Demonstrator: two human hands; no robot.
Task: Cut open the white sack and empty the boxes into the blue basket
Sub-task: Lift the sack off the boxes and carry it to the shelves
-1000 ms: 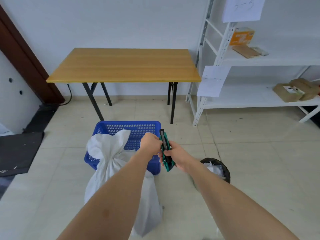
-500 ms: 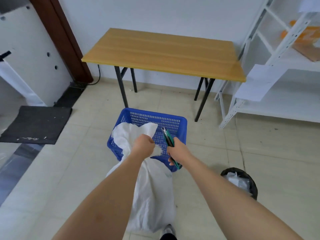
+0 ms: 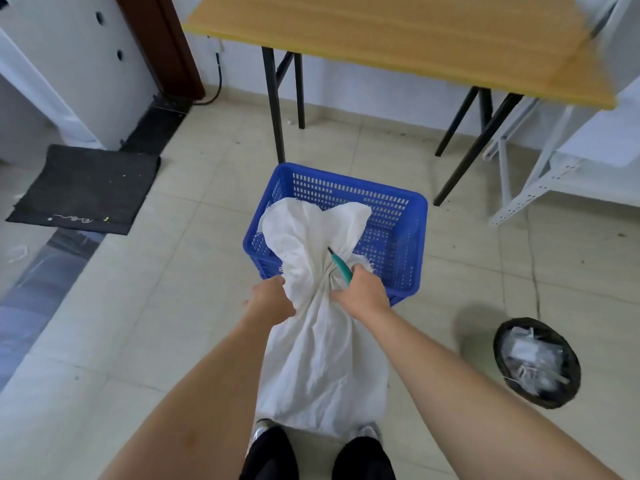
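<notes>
Nearest: feet at the bottom edge, w/ the white sack [image 3: 322,358] standing on the floor just in front of them, its gathered neck leaning over the near rim of the blue basket [image 3: 412,237] and the loose top flopped inside it. Sack looks uncut as yet, boxes not visible, presumably inside. Step in hand, by my read: slicing the tied neck. To do it well, keep the neck pulled taut w/ the free hand, run the blade away from the body and clear of the holding fingers, cut just above the cinch so the mouth opens wide w/o nicking the boxes. Left hand [image 3: 272,299] is closed round the left side of the sack neck, fabric bunched in its fist. Right hand [image 3: 362,291] is curled tight on a green utility knife [image 3: 341,266], tip pointing up-left and touching the cloth at the cinch; whether it's gone through, can't tell. Hands sit close, neck between them. Right of the person, apart from the sack, a black bin [image 3: 498,344] lined w/ plastic. Farther back, a wooden table [image 3: 398,32] on black legs beyond the basket, and a dark mat [image 3: 86,187] far left.
</notes>
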